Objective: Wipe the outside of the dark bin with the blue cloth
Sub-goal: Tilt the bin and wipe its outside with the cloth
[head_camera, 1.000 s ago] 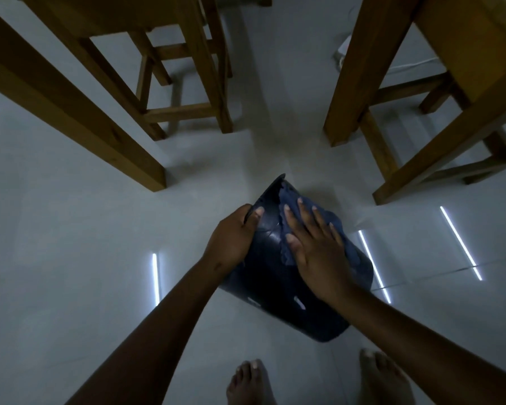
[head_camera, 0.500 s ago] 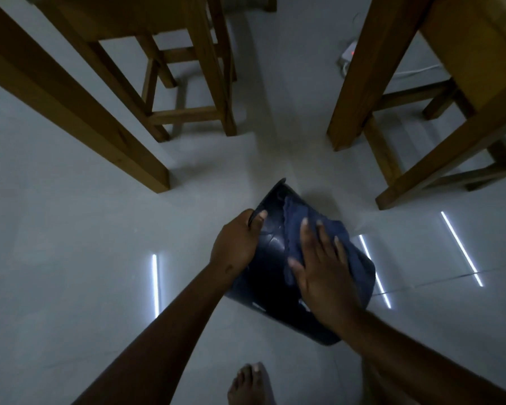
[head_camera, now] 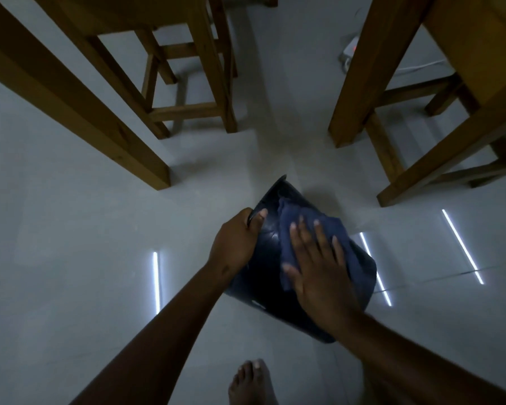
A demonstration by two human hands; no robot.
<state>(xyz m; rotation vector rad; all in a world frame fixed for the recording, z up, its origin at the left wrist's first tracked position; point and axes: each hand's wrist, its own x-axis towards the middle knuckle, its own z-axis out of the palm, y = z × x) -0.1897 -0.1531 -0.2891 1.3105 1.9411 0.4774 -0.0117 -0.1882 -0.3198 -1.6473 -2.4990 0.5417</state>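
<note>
The dark bin point(head_camera: 268, 287) lies tilted on its side on the pale tiled floor, its rim pointing away from me. My left hand point(head_camera: 235, 242) grips the rim at the bin's left edge, thumb on the outside wall. The blue cloth point(head_camera: 310, 229) is spread over the upper side of the bin. My right hand point(head_camera: 322, 273) presses flat on the cloth with fingers spread, covering its near part. The bin's inside is hidden.
Wooden table legs point(head_camera: 79, 112) and a stool point(head_camera: 193, 83) stand to the far left. More wooden legs point(head_camera: 360, 83) stand to the far right, with a white power strip point(head_camera: 351, 49) behind them. My bare foot point(head_camera: 251, 381) is just below the bin.
My right hand has slid toward me along the bin's side, dragging the blue cloth with it. The left hand has kept its grip on the rim.
</note>
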